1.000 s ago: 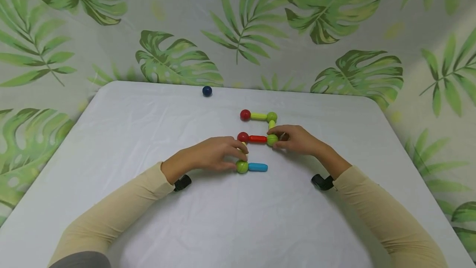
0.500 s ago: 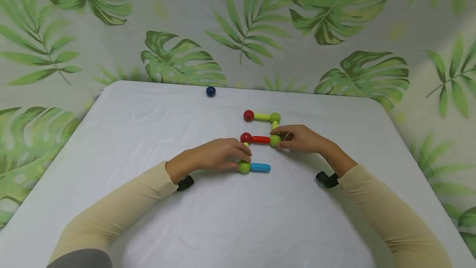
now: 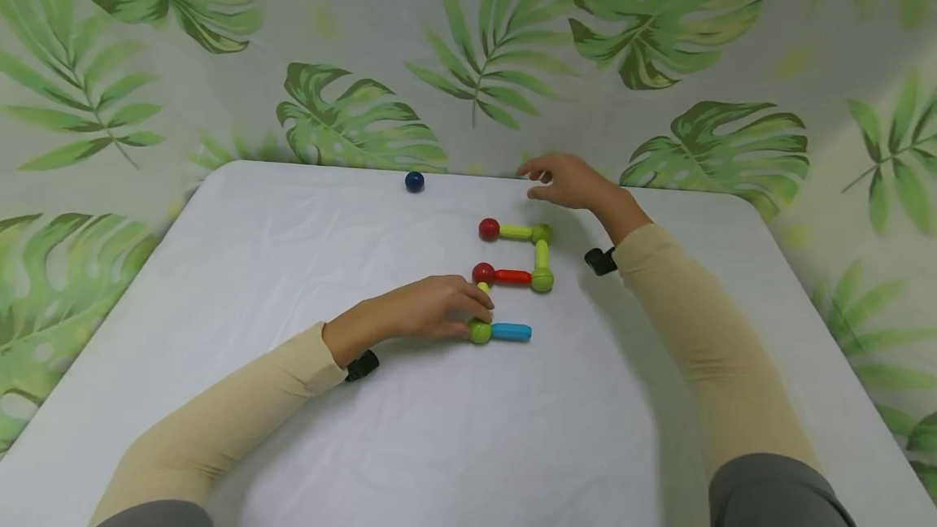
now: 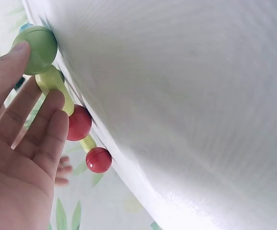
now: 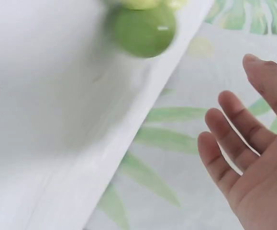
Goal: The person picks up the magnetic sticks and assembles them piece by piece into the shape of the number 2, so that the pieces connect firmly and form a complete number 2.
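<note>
A zigzag chain of toy balls and rods lies on the white table. My left hand (image 3: 432, 307) holds its near end, the thumb on a green ball (image 4: 40, 50) and the fingers beside a yellow-green rod (image 4: 54, 88). A blue rod (image 3: 512, 332) sticks out rightward from that ball. Farther along are a red ball (image 3: 483, 272), a red rod (image 3: 512, 276), a green ball (image 3: 542, 280), a yellow-green rod (image 3: 542, 254), another green ball (image 3: 542, 233) and a far red ball (image 3: 489, 228). My right hand (image 3: 569, 180) hovers beyond the chain, fingers spread, holding nothing.
A dark blue ball (image 3: 414, 181) sits alone near the back edge of the white table (image 3: 307, 218). Behind the table hangs a leaf-patterned cloth (image 3: 498, 23).
My right hand has let go of the chain's nearer right-hand green ball and moved away toward the table's back edge. My left hand keeps its place at the near green ball.
</note>
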`<state>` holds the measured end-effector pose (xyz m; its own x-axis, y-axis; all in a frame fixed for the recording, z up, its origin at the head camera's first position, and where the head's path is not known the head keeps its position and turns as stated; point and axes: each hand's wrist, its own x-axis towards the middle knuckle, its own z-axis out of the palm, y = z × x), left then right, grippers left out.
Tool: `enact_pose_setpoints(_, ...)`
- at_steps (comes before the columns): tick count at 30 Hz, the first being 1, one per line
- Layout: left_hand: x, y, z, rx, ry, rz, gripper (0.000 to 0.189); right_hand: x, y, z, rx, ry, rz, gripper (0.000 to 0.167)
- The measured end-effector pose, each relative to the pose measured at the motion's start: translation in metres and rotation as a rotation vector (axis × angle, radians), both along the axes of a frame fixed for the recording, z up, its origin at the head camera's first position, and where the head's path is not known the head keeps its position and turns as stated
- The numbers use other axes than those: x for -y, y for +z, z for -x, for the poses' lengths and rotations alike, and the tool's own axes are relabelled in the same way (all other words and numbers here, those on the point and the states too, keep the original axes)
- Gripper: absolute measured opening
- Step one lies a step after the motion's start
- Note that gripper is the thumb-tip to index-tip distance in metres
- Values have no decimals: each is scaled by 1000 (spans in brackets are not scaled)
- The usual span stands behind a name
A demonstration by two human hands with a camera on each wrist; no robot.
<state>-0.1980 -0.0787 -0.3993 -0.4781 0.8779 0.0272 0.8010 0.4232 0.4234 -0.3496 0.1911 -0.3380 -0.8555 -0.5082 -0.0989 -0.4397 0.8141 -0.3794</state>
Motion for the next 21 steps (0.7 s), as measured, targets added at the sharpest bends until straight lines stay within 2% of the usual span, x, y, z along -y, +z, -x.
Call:
enact_pose_setpoints(3,2,0,-1,12,9,-3,34,16,-4,20,34,-1,25,46)
enact_pose_setpoints(7,3,0,-3,31,8,-13,34,35,-10,34,66,-5,48,48)
enact_pose_setpoints(13,3,3,-6,33,5,-8,34,63,-18,44,43,13,49,50)
enact_pose_setpoints(17,4,3,-6,28,4,-16,34,88,-24,49,15,89,37,51)
enact_pose_setpoints(21,3,3,-6,24,-2,-31,34,104,-31,53,-7,144,-18,55)
